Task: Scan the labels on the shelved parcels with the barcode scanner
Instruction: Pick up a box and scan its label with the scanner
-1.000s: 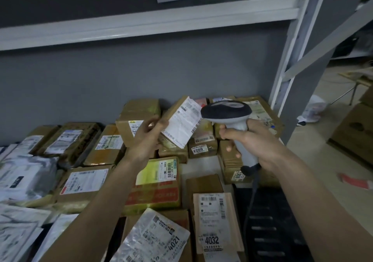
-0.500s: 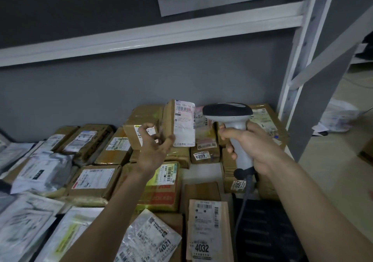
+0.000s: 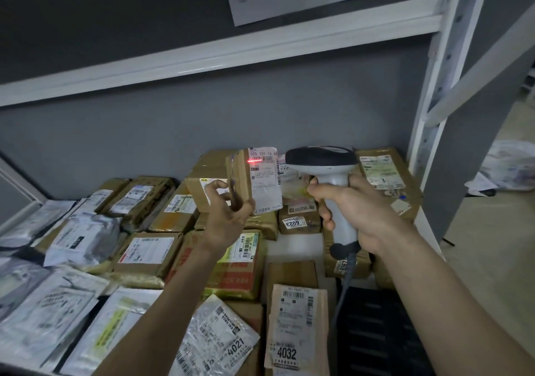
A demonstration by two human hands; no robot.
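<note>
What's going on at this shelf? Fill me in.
A person is scanning parcels. The left hand holds a small brown parcel upright above the shelf, label facing the scanner. The right hand grips the barcode scanner by its handle, and its red line falls across the barcode near the label's top. Many more parcels lie on the shelf below.

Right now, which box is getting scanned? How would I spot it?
Look at the back right corner of the shelf, by the white post. The left hand holds one small box upright above the others. Only it has a red line across its label.
</note>
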